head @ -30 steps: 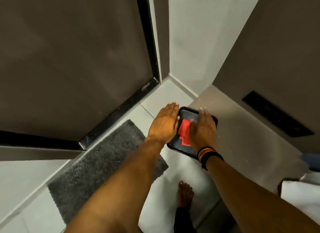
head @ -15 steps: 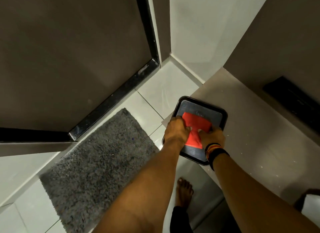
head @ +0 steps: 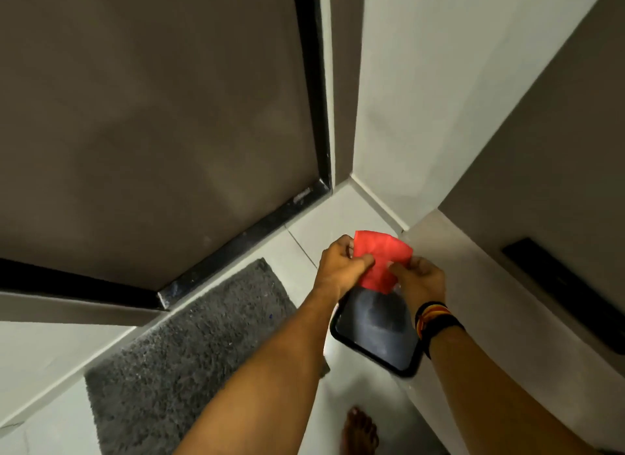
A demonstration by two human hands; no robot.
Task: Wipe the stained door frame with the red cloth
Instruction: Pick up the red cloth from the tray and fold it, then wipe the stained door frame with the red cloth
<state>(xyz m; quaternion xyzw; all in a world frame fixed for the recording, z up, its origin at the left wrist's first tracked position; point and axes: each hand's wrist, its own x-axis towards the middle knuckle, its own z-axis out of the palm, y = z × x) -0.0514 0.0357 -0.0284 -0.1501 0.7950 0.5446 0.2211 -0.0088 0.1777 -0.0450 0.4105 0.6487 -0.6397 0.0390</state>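
A red cloth [head: 382,256] is held up between both hands, above the black tray [head: 378,332]. My left hand [head: 338,268] pinches the cloth's left edge and my right hand [head: 421,280] pinches its right side. The black door frame [head: 314,92] runs up along the brown door [head: 152,116], and its bottom strip [head: 243,241] crosses the floor with pale smudges near the corner. The hands are to the right of and below the frame, not touching it.
A grey shaggy mat [head: 189,353] lies on the white tiled floor [head: 324,224] in front of the door. The tray rests on a beige ledge [head: 480,305] at the right, under a brown panel with a black slot [head: 568,299]. A bare foot [head: 358,431] stands below.
Both hands went from flat on the cloth in the tray to gripping it, then lifted it off the tray. The tray now lies bare.
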